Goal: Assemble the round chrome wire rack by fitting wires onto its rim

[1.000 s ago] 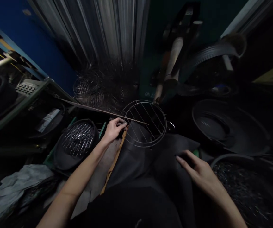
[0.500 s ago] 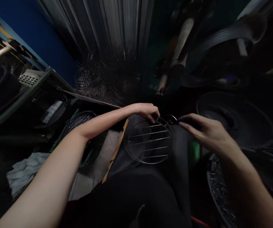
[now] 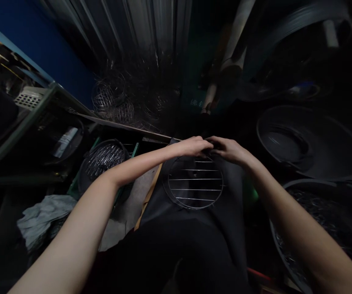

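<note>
A round wire rack with several parallel bars lies over my dark-clad lap. At its far rim my left hand is closed, its fingertips curled on the wire. My right hand is right beside it, fingers bent inward and closed, meeting the left fingertips at the top of the rack. Deep shadow hides what lies between the two hands, so whatever the right fingers hold cannot be made out.
To the left, a bucket holds many thin metal pieces, near a pale cloth. Wire racks are piled ahead by the corrugated wall. On the right are a large dark basin and another tub with metal pieces.
My right hand has moved left to meet my left hand, bringing in the small shiny piece it held. The rack has turned slightly, its bars now nearly level.
</note>
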Available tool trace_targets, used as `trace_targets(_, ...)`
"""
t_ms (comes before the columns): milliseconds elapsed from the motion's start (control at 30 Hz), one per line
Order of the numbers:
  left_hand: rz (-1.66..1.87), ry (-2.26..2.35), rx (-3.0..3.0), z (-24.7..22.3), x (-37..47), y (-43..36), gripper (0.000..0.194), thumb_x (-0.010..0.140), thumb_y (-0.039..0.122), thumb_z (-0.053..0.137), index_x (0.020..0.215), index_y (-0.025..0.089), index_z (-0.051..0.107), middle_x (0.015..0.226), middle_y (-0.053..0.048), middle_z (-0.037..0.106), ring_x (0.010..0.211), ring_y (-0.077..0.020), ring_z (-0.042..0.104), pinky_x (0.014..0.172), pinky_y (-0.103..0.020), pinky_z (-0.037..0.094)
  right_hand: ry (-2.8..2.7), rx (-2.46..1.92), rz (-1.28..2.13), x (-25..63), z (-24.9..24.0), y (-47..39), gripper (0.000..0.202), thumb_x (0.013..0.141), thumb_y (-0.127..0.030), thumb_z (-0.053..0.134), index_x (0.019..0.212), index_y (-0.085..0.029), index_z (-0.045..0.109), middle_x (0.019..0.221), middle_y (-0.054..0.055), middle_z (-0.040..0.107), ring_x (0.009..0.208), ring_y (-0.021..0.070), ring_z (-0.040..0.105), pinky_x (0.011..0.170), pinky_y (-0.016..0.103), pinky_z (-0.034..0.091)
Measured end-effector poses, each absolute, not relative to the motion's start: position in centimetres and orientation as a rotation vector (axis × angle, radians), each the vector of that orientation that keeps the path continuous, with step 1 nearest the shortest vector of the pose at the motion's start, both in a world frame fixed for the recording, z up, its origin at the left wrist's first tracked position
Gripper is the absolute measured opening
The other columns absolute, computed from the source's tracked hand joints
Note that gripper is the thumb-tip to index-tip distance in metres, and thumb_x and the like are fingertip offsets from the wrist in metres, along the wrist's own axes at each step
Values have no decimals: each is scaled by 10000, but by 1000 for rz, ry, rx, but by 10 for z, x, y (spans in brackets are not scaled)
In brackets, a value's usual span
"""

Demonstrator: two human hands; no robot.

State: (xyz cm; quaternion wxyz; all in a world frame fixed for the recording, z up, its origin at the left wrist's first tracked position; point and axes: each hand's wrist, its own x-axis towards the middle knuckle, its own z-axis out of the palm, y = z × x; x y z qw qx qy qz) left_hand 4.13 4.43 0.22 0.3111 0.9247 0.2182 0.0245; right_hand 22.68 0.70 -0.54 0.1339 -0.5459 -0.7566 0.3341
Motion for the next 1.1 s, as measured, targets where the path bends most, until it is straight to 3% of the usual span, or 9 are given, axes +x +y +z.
trace_targets(100, 90, 530, 2384, 8, 40, 43, 163, 781, 109, 643, 935, 141, 684, 884, -48, 705, 783, -137, 617, 694, -223, 400, -2360, -1499, 986, 221, -13, 23, 142, 673, -214, 666, 811, -216, 703, 896, 50, 661, 812, 217, 620, 722, 295, 453)
trace_targets(167, 190, 517, 2302, 15, 34, 45, 160, 820, 142, 616, 963, 142, 688, 952, -50, 711, 860, -133, 634, 769, -222, 427, -2415, -1462, 958, 219, -17, 28, 87, 716, -268, 651, 728, -203, 707, 832, 54, 649, 747, 202, 611, 682, 288, 443)
trace_targets(300, 421, 811, 2181, 24, 12, 46, 209, 876, 247, 558, 1011, 156, 689, 1026, -36, 713, 949, -142, 643, 859, -245, 445, -2483, -1287, 896, 224, -20, 27, 176, 805, -311, 593, 820, -215, 740, 846, 57, 666, 770, 190, 613, 689, 278, 439)
trace_targets(467, 179, 926, 2272, 20, 0, 37, 254, 801, 291, 653, 1017, 175, 716, 1007, -34, 731, 950, -181, 659, 849, -262, 458, -2577, -1201, 665, 234, -22, 25, 179, 841, -294, 586, 898, -238, 746, 855, 58, 674, 781, 186, 575, 671, 273, 428)
trace_targets(667, 145, 881, 2307, 8, 9, 28, 207, 824, 217, 624, 999, 180, 729, 962, -43, 742, 903, -167, 670, 822, -249, 461, -2666, -1165, 420, 233, -17, 17, 166, 849, -262, 593, 875, -250, 757, 931, 82, 632, 785, 179, 511, 638, 259, 405)
trace_targets(800, 161, 878, 2347, 6, 9, 25, 201, 823, 213, 630, 997, 193, 726, 975, -36, 741, 948, -174, 661, 838, -253, 455, -2706, -1211, 322, 231, -4, 8, 169, 859, -270, 585, 870, -257, 753, 848, 82, 563, 763, 176, 475, 577, 243, 364)
trace_targets(967, 245, 953, 2422, 23, 10, 31, 201, 845, 236, 595, 987, 197, 731, 926, -43, 742, 878, -173, 665, 779, -252, 458, -2695, -1161, 232, 234, 9, 17, 231, 891, -216, 506, 913, -221, 736, 795, 79, 562, 733, 171, 462, 561, 247, 356)
trace_targets(1100, 291, 969, 2535, 45, 14, 55, 207, 831, 155, 583, 966, 189, 736, 914, -45, 743, 886, -171, 657, 768, -243, 447, -2612, -1172, 151, 235, 23, 35, 253, 886, -177, 483, 896, -198, 735, 770, 79, 580, 714, 172, 468, 583, 256, 382)
